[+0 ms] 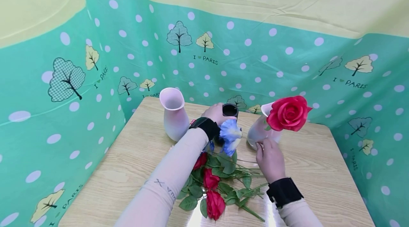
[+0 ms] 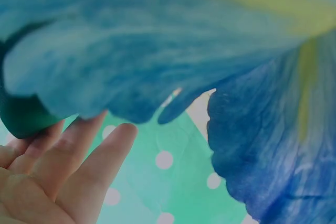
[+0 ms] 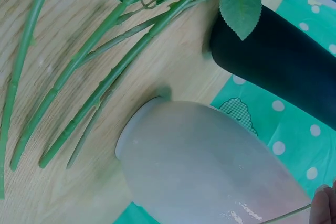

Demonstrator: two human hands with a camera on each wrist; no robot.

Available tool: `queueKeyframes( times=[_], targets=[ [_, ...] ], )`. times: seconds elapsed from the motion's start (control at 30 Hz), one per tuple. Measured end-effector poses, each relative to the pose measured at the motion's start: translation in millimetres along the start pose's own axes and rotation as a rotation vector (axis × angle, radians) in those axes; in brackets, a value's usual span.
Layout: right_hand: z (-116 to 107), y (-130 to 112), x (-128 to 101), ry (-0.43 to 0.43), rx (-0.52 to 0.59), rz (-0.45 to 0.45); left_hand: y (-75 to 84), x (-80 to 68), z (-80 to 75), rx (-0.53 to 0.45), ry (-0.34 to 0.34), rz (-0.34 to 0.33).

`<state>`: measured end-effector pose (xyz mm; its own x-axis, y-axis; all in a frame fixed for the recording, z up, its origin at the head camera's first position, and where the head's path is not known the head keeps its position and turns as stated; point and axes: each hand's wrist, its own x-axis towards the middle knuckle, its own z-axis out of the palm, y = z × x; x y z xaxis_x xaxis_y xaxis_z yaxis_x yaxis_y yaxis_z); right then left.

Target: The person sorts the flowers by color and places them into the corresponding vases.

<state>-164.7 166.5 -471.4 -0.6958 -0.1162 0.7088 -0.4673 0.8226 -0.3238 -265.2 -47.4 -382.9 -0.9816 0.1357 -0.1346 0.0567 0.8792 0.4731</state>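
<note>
In the head view my left hand (image 1: 216, 113) grips the black vase (image 1: 230, 109) near its rim, at the back middle of the table. The left wrist view shows its fingers (image 2: 100, 177) behind the vase's dark edge, and blue petals (image 2: 131, 61) cover the rest. A blue flower (image 1: 230, 136) is in front of the vase. My right hand (image 1: 271, 157) pinches a thin green stem (image 3: 286, 215) in front of the right white vase (image 1: 255, 133). That vase holds a large red rose (image 1: 289, 114).
Another white vase (image 1: 175, 118) stands at the back left. Several red roses (image 1: 215, 204) with leafy green stems (image 3: 100, 95) lie across the middle of the wooden table (image 1: 127, 163). A green dotted curtain (image 1: 243, 49) hangs behind and at both sides.
</note>
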Motion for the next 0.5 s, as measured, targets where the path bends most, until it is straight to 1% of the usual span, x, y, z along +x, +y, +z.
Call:
queueKeyframes(
  times=[0.2,0.27,0.33,0.4,0.5],
  targets=[
    [-2,-5,8,0.006,0.068,0.053,-0.7,-0.8,-1.3,0.001,-0.009,-0.019],
    [-3,-9,13,0.013,0.094,0.066,-1.2,-1.1,-1.5,-0.001,-0.015,-0.016],
    [-4,-15,20,0.018,0.121,0.094,-1.8,-1.2,-1.7,0.018,-0.019,-0.009],
    [-6,-23,28,0.022,0.170,0.138,-2.1,-1.0,-2.0,0.032,-0.021,-0.006],
    [-11,-35,40,0.055,0.260,0.189,-3.1,0.5,-1.1,0.044,-0.016,-0.011]
  ],
)
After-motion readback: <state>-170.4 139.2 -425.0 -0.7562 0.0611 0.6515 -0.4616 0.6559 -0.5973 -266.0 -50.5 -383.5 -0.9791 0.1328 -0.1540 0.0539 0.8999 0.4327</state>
